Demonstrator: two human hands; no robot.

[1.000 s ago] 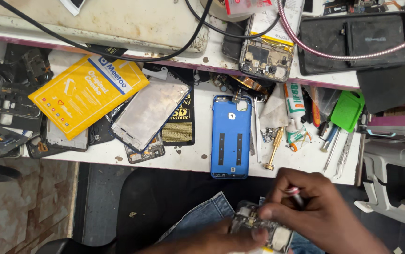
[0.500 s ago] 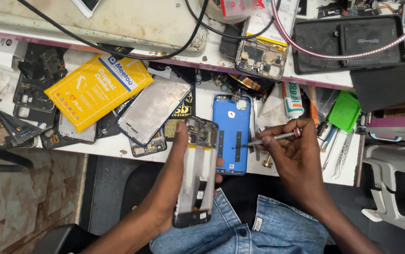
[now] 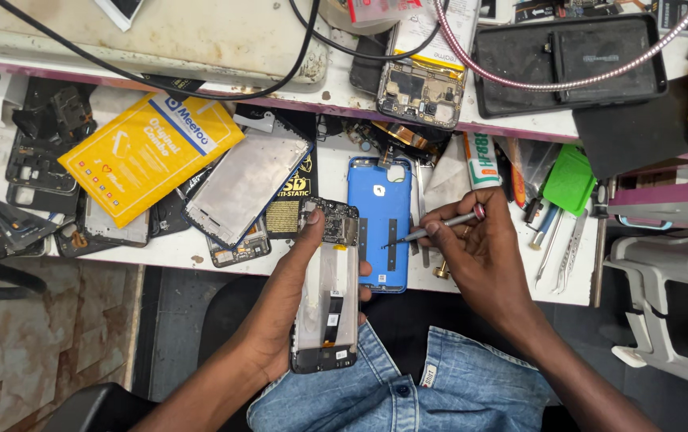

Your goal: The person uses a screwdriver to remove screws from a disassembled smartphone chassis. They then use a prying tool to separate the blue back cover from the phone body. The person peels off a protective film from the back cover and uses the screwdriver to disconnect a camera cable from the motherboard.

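Opened phone at lower centre of the frame, back cover already off, circuit board bare at its upper end, flat cable and a pale metal shield plate running down the middle. Blue back cover lying just above and to the right, flat on the bench, smooth plastic with dark adhesive strips inside. Judging by that: shell removed, board and inner parts not yet lifted out.

Left hand wrapped around the phone from beneath, thumb hooked over the top left corner, fingers curled behind the frame. Right hand pinched around a slim metal screwdriver, tip hanging over the blue cover, just right of the phone's board and clear of it.

Around them, upper left of the frame: glossy yellow parts packet, dull grey metal midframe plate, dark stripped phone frames with jagged cut-outs. Upper centre: another bare phone board, gold and brown, black cable looping over a scuffed cream surface. Right of centre: green plastic pry card, tweezers, thin and shiny. Blue denim at the bottom edge, beneath the phone.
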